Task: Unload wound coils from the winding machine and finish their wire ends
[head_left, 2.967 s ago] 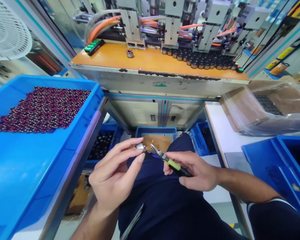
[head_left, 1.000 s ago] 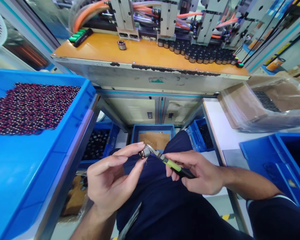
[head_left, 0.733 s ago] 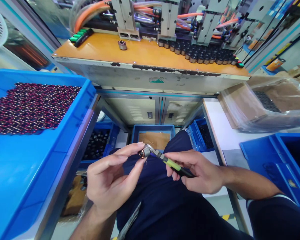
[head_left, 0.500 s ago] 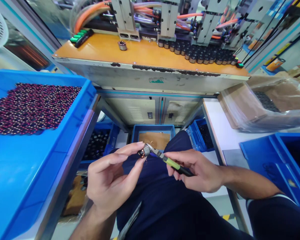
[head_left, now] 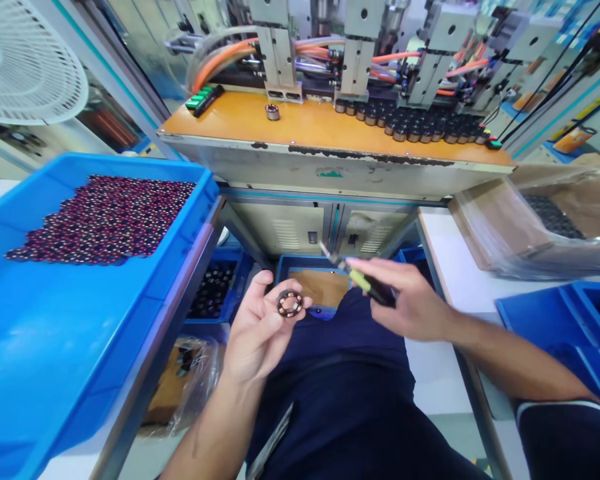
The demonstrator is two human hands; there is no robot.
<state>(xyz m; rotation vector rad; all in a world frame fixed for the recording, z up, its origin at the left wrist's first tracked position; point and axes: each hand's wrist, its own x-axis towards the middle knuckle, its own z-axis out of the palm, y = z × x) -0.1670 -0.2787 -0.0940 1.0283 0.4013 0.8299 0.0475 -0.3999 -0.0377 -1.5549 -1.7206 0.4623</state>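
Note:
Between the thumb and fingers of my left hand is a small motor stator, a dark ring with copper windings inside, its round face turned toward me. My right hand grips a pair of cutting pliers with black and yellow-green handles. The pliers' jaws point up and to the left, apart from the stator. Both hands are above my lap, in front of a blue bin with a cardboard piece inside.
At left a large blue tub holds many stators. Ahead, an orange machine ledge carries one lone stator and rows of dark-topped ones. On the right are a plastic-lined carton and a blue bin. A white fan stands upper left.
The pliers have come away from the stator and moved up and right with my right hand. My left hand has turned the stator so its open face shows. The view has shifted left.

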